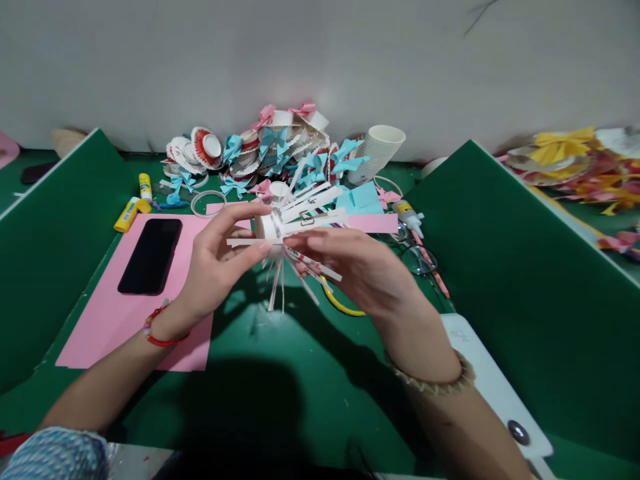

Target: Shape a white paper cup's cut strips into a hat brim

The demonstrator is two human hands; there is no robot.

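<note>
A white paper cup (pixel 270 227), its sides cut into many thin strips that fan out, is held above the green table. My left hand (pixel 217 257) grips the cup's round base at its left side, with fingers above and thumb below. My right hand (pixel 363 267) is at the right among the strips, its fingers stretched toward the base. Several strips spread up and right past the right fingers, and others hang down below the cup. A red beaded bracelet is on the left wrist and a braided one on the right.
Pink sheets (pixel 187 333) with a black phone (pixel 151 257) lie at left, near glue sticks (pixel 129 213). Behind are cut-cup flowers with bows (pixel 273 147) and stacked paper cups (pixel 380 150). Glasses (pixel 419 260) and a white device (pixel 493 380) lie right, between green dividers (pixel 530 287).
</note>
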